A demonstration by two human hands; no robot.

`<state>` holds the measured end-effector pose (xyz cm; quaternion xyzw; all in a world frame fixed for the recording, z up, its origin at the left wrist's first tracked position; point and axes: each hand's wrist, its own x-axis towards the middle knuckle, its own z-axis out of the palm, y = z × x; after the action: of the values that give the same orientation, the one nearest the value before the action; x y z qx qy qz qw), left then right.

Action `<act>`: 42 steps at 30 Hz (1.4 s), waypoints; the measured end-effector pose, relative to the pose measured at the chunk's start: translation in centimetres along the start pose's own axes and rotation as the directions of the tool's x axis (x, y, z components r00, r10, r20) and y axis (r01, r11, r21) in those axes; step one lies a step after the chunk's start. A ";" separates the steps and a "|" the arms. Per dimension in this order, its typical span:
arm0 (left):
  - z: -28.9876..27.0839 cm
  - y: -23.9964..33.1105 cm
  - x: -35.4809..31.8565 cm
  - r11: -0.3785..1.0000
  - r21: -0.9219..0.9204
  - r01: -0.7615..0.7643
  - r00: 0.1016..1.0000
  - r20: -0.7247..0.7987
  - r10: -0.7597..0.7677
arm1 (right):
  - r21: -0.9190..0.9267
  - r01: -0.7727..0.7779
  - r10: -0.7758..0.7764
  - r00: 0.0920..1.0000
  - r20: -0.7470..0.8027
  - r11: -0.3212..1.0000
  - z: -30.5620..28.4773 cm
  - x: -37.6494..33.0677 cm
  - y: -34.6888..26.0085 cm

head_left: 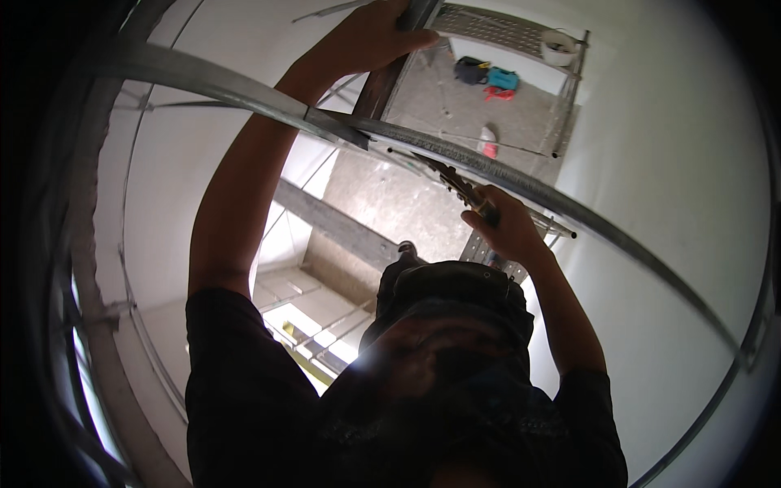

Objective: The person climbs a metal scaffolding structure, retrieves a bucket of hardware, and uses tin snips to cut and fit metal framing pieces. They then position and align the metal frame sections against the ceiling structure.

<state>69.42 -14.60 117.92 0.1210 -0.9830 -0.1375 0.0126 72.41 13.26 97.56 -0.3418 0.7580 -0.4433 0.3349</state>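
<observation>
At the top of the view, my left hand (370, 37) is raised and curled around a metal channel (376, 93), its thumb lying across the channel. The other fingertips are hidden behind it. Lower and to the right, my right hand (511, 226) grips a plier-like hand tool (465, 189) with a dark handle. Its narrow end points up and left, just below a long galvanized metal profile (488, 167) that crosses the view. Another metal profile (220, 81) runs in from the left and meets it at a joint near my left forearm.
Far below lies a concrete floor (382, 199) with a black bag (470, 71), a teal bag (503, 79) and a red item (499, 95). A perforated scaffold platform (488, 28) carries a white bucket (558, 49). A grey beam (333, 221) passes beneath me. White walls (675, 154) stand alongside.
</observation>
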 end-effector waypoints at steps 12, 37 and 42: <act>0.5 0.1 0.4 0.904 -0.287 0.317 0.946 0.167 -0.278 | 0.156 0.261 -0.290 0.934 0.210 0.953 -0.7 5.8 1.2; 0.4 0.5 0.3 0.885 -0.325 0.334 0.941 0.170 -0.293 | 0.239 0.499 -0.541 0.826 0.160 0.833 2.3 11.8 1.2; -0.2 1.6 0.4 0.884 -0.240 0.402 0.908 0.230 -0.350 | 0.200 0.483 -0.516 0.840 0.171 0.852 3.1 11.6 1.7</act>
<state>68.63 -13.28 118.56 0.2940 -0.9078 -0.2865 -0.0861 68.28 3.08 92.47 -0.5484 0.5657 -0.5303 0.3130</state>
